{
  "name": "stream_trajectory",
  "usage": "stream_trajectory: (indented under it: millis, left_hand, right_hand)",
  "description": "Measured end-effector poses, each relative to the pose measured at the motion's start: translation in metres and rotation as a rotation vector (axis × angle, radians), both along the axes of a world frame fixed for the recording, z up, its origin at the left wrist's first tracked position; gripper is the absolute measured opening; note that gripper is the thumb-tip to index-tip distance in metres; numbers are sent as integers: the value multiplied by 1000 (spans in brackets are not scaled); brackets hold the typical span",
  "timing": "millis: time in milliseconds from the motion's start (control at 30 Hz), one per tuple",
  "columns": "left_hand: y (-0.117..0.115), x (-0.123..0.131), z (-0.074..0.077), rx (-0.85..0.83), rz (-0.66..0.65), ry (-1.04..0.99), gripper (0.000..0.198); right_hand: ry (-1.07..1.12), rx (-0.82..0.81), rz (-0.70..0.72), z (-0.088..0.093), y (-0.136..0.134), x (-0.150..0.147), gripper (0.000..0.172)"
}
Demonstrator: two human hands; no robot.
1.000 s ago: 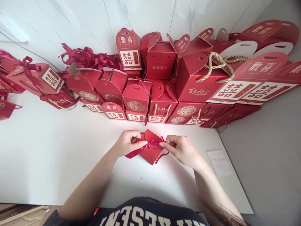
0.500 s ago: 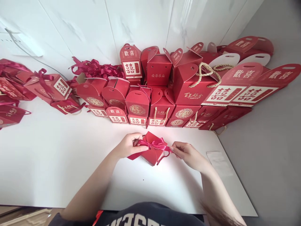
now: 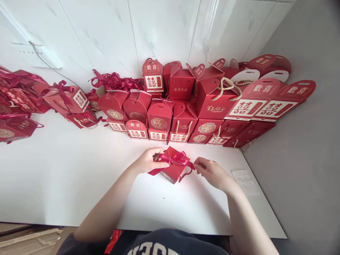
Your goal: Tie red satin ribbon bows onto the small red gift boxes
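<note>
A small red gift box (image 3: pixel 173 174) sits on the white table in front of me, turned at an angle. A glossy crimson ribbon (image 3: pixel 178 158) is tied in a bow across its top. My left hand (image 3: pixel 151 160) pinches the bow's left loop between thumb and fingers. At the right, my right hand (image 3: pixel 208 170) is closed on the end of the ribbon tail, held just off the box. A dark red cord (image 3: pixel 187 174) curves out from the box's right side.
Red boxes (image 3: pixel 159 120) are stacked along the tiled wall, some with rope handles. Loose ribbons (image 3: pixel 117 82) lie heaped behind them. Boxes with bows (image 3: pixel 66 97) stand at the left. A pale flat packet (image 3: pixel 244 180) lies near the table's right edge, by a grey wall (image 3: pixel 300 159).
The view has shifted slightly. The bow's loops look fuller and more spread, and the left hand's thumb and fingers remain on it. My right hand still holds the ribbon tail.
</note>
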State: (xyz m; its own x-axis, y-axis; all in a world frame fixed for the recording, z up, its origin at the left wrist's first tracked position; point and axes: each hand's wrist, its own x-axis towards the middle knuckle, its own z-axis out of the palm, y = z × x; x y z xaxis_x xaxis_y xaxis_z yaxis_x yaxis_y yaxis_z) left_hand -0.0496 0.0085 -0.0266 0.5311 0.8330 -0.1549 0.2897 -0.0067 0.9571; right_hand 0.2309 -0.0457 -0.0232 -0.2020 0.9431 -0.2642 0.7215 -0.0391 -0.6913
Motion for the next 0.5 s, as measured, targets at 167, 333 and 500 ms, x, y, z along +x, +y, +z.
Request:
stream_trajectory:
  millis: [167, 333, 500]
  left_hand:
    - [-1, -9, 16, 68, -82, 41, 22]
    - [-7, -18, 24, 151, 11, 110, 32]
    - [-12, -37, 26, -107, -161, 417, 43]
  right_hand:
    - [63, 43, -89, 11, 28, 6, 24]
    - [331, 124, 131, 18, 53, -6, 30]
    - [368, 188, 303, 27, 65, -21, 29]
